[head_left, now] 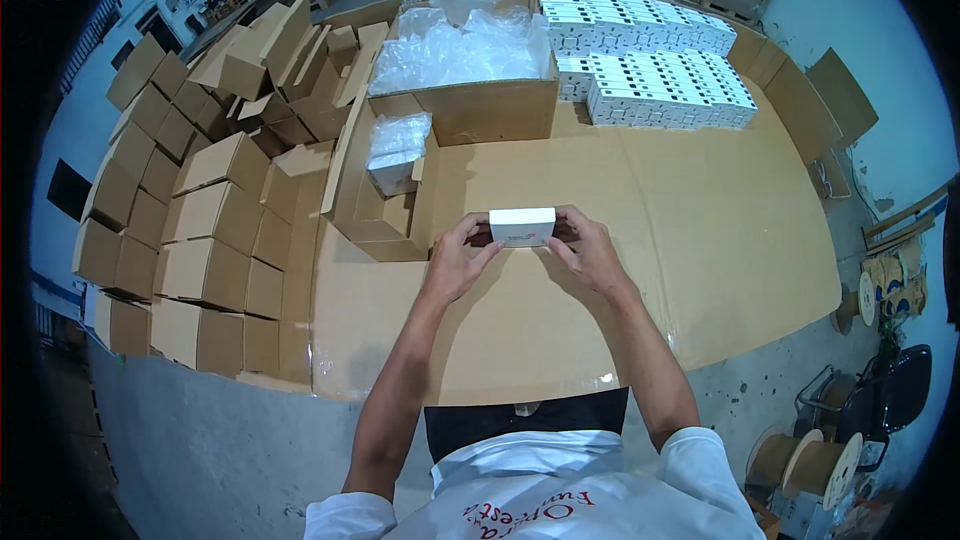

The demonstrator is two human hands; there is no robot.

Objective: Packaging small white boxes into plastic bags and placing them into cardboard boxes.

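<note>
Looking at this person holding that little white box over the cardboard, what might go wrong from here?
The small white box is held only at its two ends by the left hand and right hand, so it could slip onto the cardboard sheet. The stacked brown cartons at the left stand close to the elbow and might get knocked. The big open carton of plastic bags is heaped full, so bags may spill.

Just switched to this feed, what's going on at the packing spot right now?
A person holds a small white box between both hands, left hand and right hand, above a cardboard sheet spread on the floor. On their left stand stacks of small brown cartons. Ahead sits an open carton full of clear plastic bags, and beyond it rows of white boxes lie packed close together.
</note>
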